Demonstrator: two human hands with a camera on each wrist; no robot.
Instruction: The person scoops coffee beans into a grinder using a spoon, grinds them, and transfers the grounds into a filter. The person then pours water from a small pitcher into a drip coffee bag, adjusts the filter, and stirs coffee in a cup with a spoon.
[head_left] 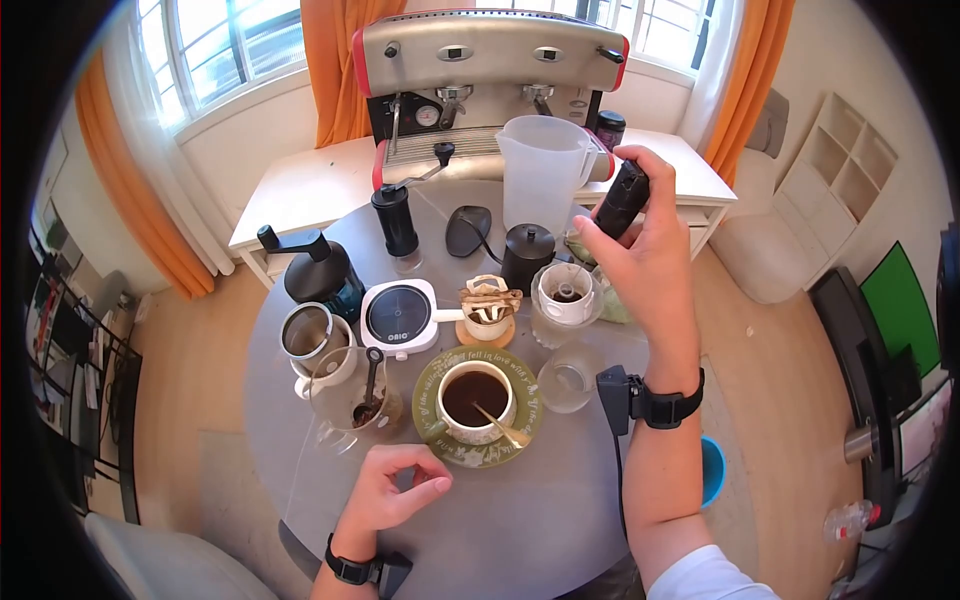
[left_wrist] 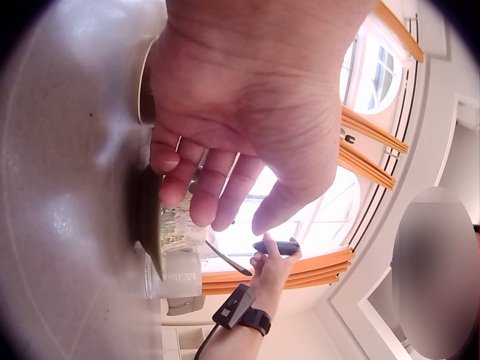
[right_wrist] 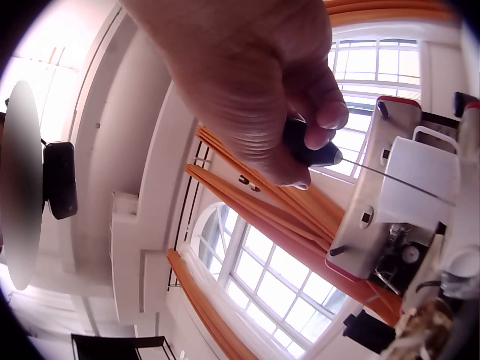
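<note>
My right hand is raised over the right side of the table and grips the black handle of a handheld milk frother. In the right wrist view, a thin metal rod runs out from the handle's tip. My left hand is low in front of the green saucer, its fingers loosely bent and holding nothing. On that saucer stands a cup of dark coffee, with a spoon leaning in it. Below my right hand are a glass dripper with a white insert and a clear glass.
An espresso machine stands behind the round grey table. Near its back is a tall plastic pitcher. Two hand grinders, a white scale, a drip-bag cup and a glass jug with a black scoop crowd the left and middle.
</note>
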